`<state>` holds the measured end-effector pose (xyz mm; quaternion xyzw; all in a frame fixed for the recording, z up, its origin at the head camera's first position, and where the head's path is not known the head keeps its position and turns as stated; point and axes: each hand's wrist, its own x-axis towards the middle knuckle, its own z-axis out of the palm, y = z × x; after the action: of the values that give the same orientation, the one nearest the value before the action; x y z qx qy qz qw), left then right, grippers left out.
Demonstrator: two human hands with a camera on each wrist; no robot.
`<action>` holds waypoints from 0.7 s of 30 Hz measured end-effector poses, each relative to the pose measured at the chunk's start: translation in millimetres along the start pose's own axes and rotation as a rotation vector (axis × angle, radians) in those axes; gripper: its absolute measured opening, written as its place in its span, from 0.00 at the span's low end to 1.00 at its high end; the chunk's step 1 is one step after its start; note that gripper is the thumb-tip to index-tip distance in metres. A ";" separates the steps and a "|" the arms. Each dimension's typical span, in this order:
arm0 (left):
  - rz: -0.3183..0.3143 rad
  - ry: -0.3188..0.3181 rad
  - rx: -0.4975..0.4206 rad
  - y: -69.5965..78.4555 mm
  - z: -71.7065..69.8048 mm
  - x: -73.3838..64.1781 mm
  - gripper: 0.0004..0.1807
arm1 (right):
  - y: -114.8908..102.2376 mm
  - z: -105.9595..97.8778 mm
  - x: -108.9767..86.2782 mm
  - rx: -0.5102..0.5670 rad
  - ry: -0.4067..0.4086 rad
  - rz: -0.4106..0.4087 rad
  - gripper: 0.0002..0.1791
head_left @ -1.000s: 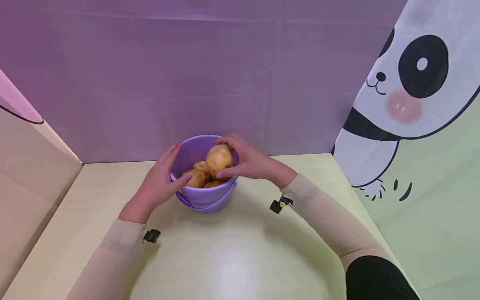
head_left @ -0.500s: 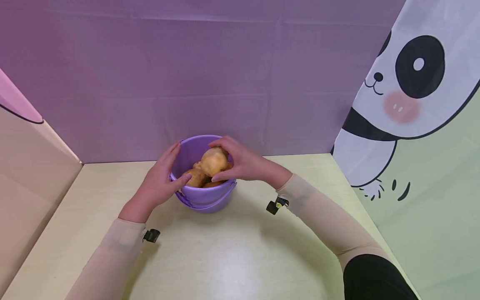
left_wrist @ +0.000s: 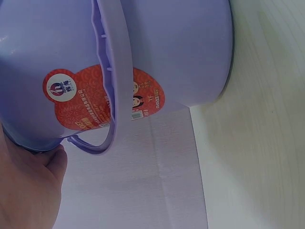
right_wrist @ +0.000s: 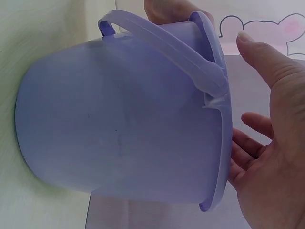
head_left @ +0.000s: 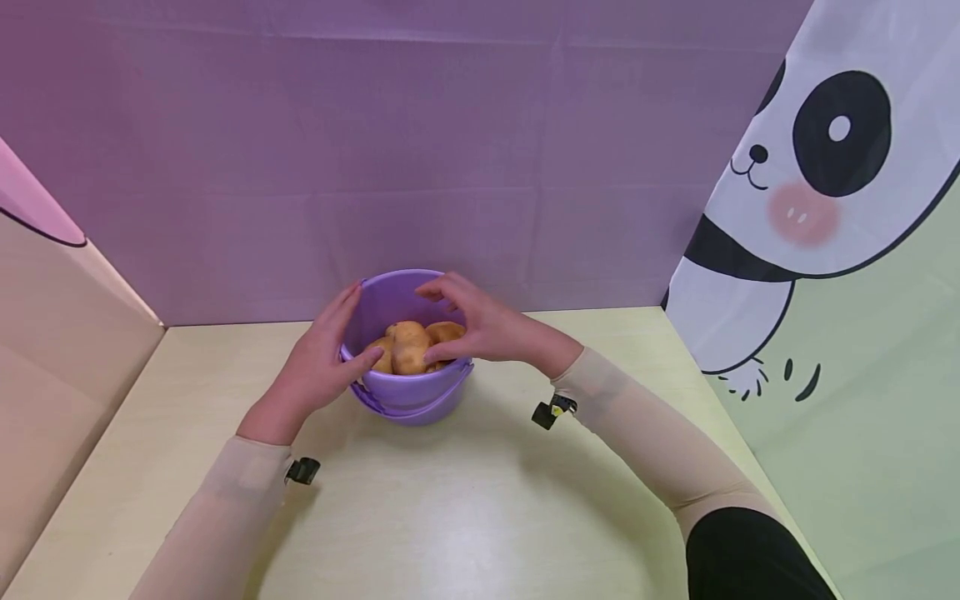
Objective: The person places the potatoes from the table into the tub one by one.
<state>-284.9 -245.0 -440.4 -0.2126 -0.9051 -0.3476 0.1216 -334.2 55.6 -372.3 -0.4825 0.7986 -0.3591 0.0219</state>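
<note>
A purple plastic bucket (head_left: 414,408) with a handle stands on the table, several potatoes (head_left: 410,346) lying inside. My left hand (head_left: 318,362) grips its left rim, the thumb reaching over the edge by the potatoes. In the left wrist view that hand (left_wrist: 33,186) shows at the bucket's rim, beside a red label (left_wrist: 86,102). My right hand (head_left: 491,325) hovers over the right rim, fingers spread and slightly bent, holding nothing. The right wrist view shows this hand (right_wrist: 281,119) with thumb and fingers apart at the bucket's mouth.
The bucket's handle (right_wrist: 162,40) hangs down along its front side. A purple cloth wall (head_left: 420,167) rises right behind the bucket. Side walls stand at left and right, the right one printed with a panda (head_left: 825,167). Pale wooden tabletop (head_left: 450,517) lies in front.
My right hand has moved a little left and let go of a potato, which dropped onto the others in the bucket. My left hand has stayed on the rim.
</note>
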 end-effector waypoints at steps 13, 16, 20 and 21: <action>0.007 0.000 -0.006 1.1 1.2 -0.6 0.53 | -0.2 -0.1 -5.3 0.029 0.009 0.022 0.44; 0.005 -0.006 0.001 2.5 0.0 -0.2 0.54 | 0.0 -1.3 -8.1 0.037 0.018 0.026 0.43; 0.004 -0.015 0.019 4.1 -1.9 0.3 0.54 | 1.5 -3.1 -12.6 0.029 0.033 0.033 0.43; 0.003 -0.017 0.022 4.4 -2.5 0.2 0.54 | 2.0 -3.4 -13.8 0.027 0.039 0.032 0.43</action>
<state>-282.9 -243.7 -436.0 -0.2156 -0.9095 -0.3357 0.1166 -329.6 68.8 -375.3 -0.4625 0.8015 -0.3786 0.0186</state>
